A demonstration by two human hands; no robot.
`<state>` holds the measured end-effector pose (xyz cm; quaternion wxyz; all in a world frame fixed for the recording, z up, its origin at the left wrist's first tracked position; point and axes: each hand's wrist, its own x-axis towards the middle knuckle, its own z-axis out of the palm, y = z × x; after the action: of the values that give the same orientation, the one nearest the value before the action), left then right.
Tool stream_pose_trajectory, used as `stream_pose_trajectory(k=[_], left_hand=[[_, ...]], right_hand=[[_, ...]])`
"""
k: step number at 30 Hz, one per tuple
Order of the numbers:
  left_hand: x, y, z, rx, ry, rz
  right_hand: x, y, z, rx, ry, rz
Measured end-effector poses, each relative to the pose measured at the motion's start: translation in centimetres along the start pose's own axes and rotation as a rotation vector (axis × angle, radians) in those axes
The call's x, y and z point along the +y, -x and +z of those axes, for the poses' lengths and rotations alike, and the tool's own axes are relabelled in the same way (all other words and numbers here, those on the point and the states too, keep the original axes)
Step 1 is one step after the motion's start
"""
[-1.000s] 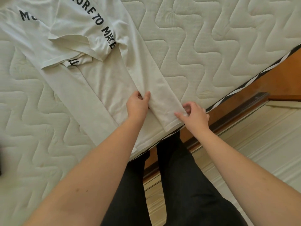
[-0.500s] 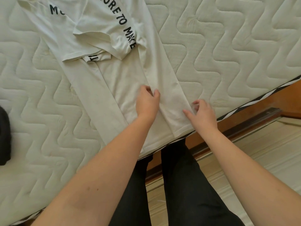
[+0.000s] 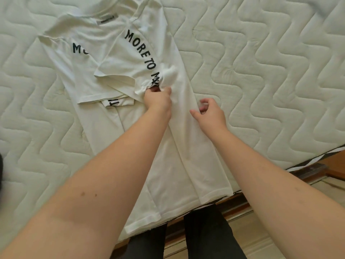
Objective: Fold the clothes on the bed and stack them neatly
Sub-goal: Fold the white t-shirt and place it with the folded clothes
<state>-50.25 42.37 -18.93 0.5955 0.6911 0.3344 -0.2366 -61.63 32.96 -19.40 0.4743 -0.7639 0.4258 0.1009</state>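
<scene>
A white T-shirt (image 3: 173, 165) with black lettering lies on the mattress (image 3: 261, 71), its hem at the near edge and its collar far from me. Both long sides are folded inward, and the sleeves lie across the chest. My left hand (image 3: 158, 99) grips a bunch of fabric by the folded right sleeve, just under the lettering. My right hand (image 3: 210, 114) is over the shirt's right folded edge, with its fingers loosely curled and nothing held in them.
The quilted mattress spreads wide on both sides of the shirt. A wooden bed frame (image 3: 317, 169) and pale floor (image 3: 261, 240) lie at the lower right. A dark object (image 3: 1, 169) shows at the left edge. My dark-trousered legs (image 3: 205, 236) stand against the bed.
Both hands moved from the hem area up the shirt toward the sleeves. My left hand went from lying flat on the fold to gripping bunched fabric. My right hand let go of the hem corner.
</scene>
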Motion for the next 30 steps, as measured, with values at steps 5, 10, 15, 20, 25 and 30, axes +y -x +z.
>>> stream_pose_trajectory(k=[5, 10, 15, 20, 25, 30], left_hand=[[-2.1, -0.5, -1.6, 0.152, -0.166, 0.081], [-1.6, -0.3, -3.3, 0.102, -0.416, 0.206], [1.8, -1.1, -4.3, 0.103, -0.576, 0.581], [8.1, -7.7, -2.6, 0.066, -0.726, 0.786], [14.9, -15.0, -0.7, 0.108, -1.121, 0.507], [18.2, -17.8, -1.3, -0.083, -1.114, 0.482]], right_hand=[[-3.1, -3.7, 0.9, 0.013, 0.033, -0.098], [-5.7, -6.5, 1.2, 0.018, 0.051, -0.131], [-8.5, -9.3, 1.5, -0.002, 0.027, -0.157], [-11.3, -12.3, 2.1, 0.006, 0.074, -0.185], [-13.2, -14.5, 2.8, 0.033, 0.126, -0.164], [-15.4, -16.3, 3.2, 0.045, 0.127, -0.135]])
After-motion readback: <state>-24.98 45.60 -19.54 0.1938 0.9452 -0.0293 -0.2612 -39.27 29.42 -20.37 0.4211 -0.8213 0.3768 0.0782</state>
